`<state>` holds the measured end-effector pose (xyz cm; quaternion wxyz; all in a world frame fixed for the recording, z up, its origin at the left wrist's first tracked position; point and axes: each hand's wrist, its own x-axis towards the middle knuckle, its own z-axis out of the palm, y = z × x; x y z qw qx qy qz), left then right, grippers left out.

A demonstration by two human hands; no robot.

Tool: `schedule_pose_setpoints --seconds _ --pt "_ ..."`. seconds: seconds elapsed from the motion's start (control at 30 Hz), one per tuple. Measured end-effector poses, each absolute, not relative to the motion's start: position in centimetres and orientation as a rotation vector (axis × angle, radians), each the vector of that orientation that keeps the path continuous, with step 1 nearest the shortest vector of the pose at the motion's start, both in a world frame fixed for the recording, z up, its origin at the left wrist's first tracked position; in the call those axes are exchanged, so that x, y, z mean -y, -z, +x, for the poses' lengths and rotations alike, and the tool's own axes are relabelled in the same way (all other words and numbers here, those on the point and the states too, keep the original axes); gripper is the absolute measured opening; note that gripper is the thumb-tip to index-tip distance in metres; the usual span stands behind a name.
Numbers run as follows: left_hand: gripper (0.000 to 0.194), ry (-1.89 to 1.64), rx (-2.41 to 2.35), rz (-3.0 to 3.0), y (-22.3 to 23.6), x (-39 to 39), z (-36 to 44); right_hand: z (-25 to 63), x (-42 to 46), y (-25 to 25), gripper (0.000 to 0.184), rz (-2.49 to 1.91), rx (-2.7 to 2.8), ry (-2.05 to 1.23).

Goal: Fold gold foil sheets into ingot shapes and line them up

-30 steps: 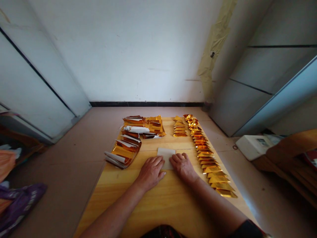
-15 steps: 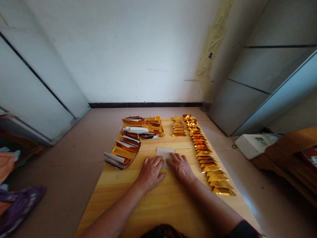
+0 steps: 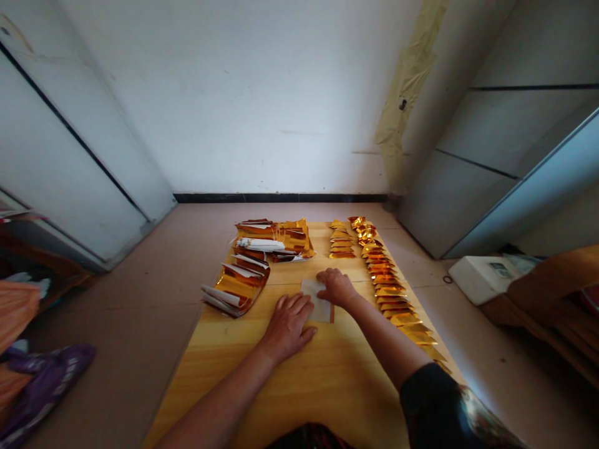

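A small sheet of paper (image 3: pixel 320 310) lies on the wooden tabletop, its pale side up, with a narrow orange-gold strip along its right edge. My left hand (image 3: pixel 287 324) rests flat, its spread fingertips on the sheet's left side. At the sheet's far right corner is my right hand (image 3: pixel 337 287), fingers bent and thumb lower, closed on the paper there; the hand hides that corner. To the right, folded gold foil paper pieces (image 3: pixel 390 291) stand in a long overlapping row. A shorter row of folded gold pieces (image 3: pixel 342 243) sits farther back.
Loose gold foil sheets with pale backs (image 3: pixel 236 284) lie at the table's left, more gold sheets (image 3: pixel 294 234) behind them, and a white bundle (image 3: pixel 259 244) on top. A white box (image 3: pixel 482 277) stands right of the table, a purple bag (image 3: pixel 47 386) on the left floor.
My right hand has moved up and right, from lying flat on the sheet to its far right corner, uncovering more paper. My left hand stays nearly in place. The view has shifted slightly.
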<state>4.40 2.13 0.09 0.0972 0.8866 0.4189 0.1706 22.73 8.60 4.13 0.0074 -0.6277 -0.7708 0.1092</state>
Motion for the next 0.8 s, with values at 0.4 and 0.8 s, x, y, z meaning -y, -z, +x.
schedule_pose_setpoints --seconds 0.4,0.8 --pt "0.045 -0.489 -1.236 2.602 0.4 -2.2 4.3 21.3 -9.8 -5.5 0.032 -2.059 2.477 -0.554" --pt "0.044 -0.503 -1.222 2.647 0.9 -2.1 4.2 21.4 -11.3 -5.1 0.041 -1.890 2.473 -0.710"
